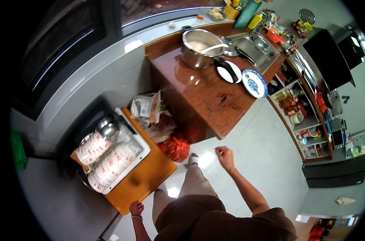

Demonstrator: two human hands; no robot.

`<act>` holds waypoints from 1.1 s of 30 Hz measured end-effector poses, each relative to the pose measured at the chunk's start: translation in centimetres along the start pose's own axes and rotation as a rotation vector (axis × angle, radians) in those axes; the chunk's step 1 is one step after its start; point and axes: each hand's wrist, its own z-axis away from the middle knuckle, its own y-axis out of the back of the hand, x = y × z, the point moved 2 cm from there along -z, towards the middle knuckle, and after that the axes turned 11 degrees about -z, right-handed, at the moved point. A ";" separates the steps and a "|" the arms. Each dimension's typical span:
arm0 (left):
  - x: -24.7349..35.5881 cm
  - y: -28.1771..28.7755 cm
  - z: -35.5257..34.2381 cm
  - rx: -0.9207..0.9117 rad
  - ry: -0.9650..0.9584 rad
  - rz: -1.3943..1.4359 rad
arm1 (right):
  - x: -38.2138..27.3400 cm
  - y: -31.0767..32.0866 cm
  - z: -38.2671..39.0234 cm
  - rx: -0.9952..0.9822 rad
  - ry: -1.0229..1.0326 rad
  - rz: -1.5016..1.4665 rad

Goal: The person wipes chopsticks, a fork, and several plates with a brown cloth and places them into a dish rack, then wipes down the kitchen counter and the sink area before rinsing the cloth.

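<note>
I stand on a pale tiled floor beside a reddish-brown counter (pixel 198 96). My right hand (pixel 224 157) hangs in the air over the floor, fingers loosely curled, holding nothing, just below the counter's near edge. My left hand (pixel 136 208) is low at my side, fingers curled, touching or nearly touching the corner of an orange wooden table (pixel 150 176). That table carries a white dish rack (pixel 120 154) stacked with red-and-white bowls. On the counter stand a steel pot (pixel 198 48) with a ladle, a black-and-white plate (pixel 229 71) and a blue patterned plate (pixel 254 82).
A red plastic bag (pixel 176 146) and other bags (pixel 148 106) sit on the floor between table and counter. A steel sink (pixel 254 48) lies beyond the pot. Open shelves with bottles and jars (pixel 299 112) run along the right. A dark window (pixel 69 40) fills the upper left.
</note>
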 end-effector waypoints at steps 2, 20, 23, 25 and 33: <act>1.3 -4.6 1.5 -0.002 -0.028 -0.013 | 0.6 5.8 -5.1 0.172 0.081 -0.023; 8.9 -29.4 11.5 -0.006 -0.172 -0.295 | 6.2 19.5 -39.6 0.375 0.199 0.362; 9.8 -29.8 11.9 0.035 -0.213 -0.230 | 8.2 19.4 -42.2 0.321 0.191 0.466; 9.2 -29.3 12.2 0.073 -0.260 -0.164 | 7.3 20.3 -41.4 0.340 0.184 0.431; 17.5 -36.5 19.9 -0.155 -0.658 -0.194 | -3.1 20.8 -26.3 -0.343 -0.110 -0.698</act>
